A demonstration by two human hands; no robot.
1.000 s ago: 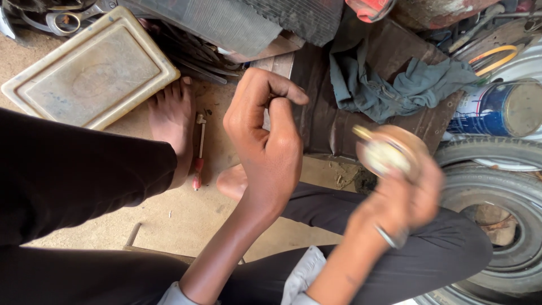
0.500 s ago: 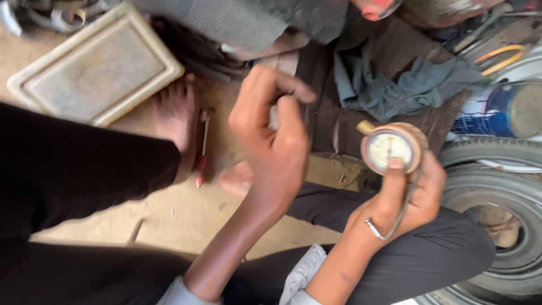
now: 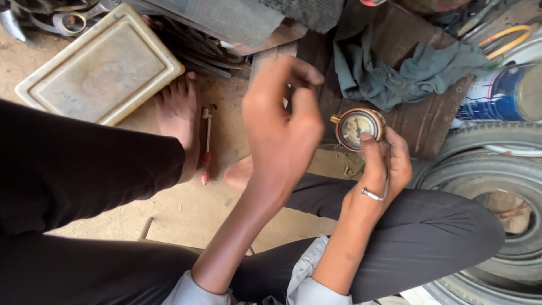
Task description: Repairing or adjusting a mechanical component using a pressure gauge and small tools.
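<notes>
We hold one round pressure gauge [image 3: 357, 129] in our right hand [image 3: 377, 169], fingers closed round its rim and the thumb laid across the lower edge of the glass, so that the dial faces up toward our eyes and the needle can be read; a short brass fitting sticks out at its left side, and a thin metal loop or hose end curves down along the palm. Our left hand [image 3: 282, 133] hangs just to the left of the gauge, apart from it, fingers curled narrowly toward the thumb; it seems to pinch something small, but we cannot tell whether anything is really between the fingertips. Both forearms rise from pale rolled cuffs over our dark trousers, and we sit low on the ground with the gauge lifted above the right knee. Beyond the hands, one bare foot [image 3: 179, 131] rests on the sandy floor, and just beside it lies one slim tool with a red handle [image 3: 205, 148], flat and within easy reach. Farther out we count one cream plastic lid or tray [image 3: 99, 65] lying face up at the upper left, one grey-green rag [image 3: 398, 70] draped over a dark wooden board, one blue can [image 3: 497, 93] on its side at the right, and at least two tyres [image 3: 497, 186] stacked along the right edge.
</notes>
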